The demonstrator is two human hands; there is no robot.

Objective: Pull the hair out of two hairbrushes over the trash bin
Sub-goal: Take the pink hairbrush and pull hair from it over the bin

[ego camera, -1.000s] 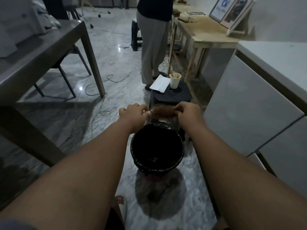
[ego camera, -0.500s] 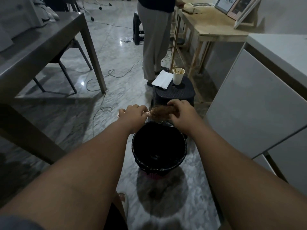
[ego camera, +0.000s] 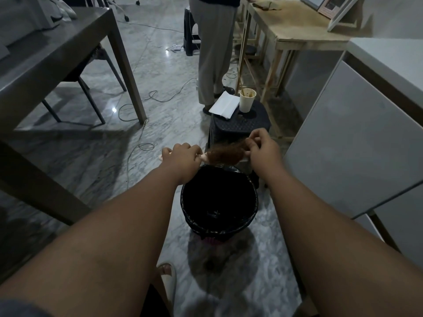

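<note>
hairbrush (ego camera: 225,153) held level just above the far rim of the trash bin (ego camera: 219,221), head matted with frizzy reddish-brown hair, bristles hidden. left hand (ego camera: 183,156) at 9 o'clock of the head, fist closed on the pale handle. right hand (ego camera: 263,148) at 3 o'clock, fingertips pinching the hair tuft. bin black-lined. dark stool (ego camera: 240,126) at 12 o'clock carries paper cup (ego camera: 247,100) and napkin (ego camera: 224,107).

Left hand (ego camera: 183,157) hides the hairbrush (ego camera: 225,153) handle.

No legible txt, labels, brands or nos. anywhere; framed pics too blurred.
</note>
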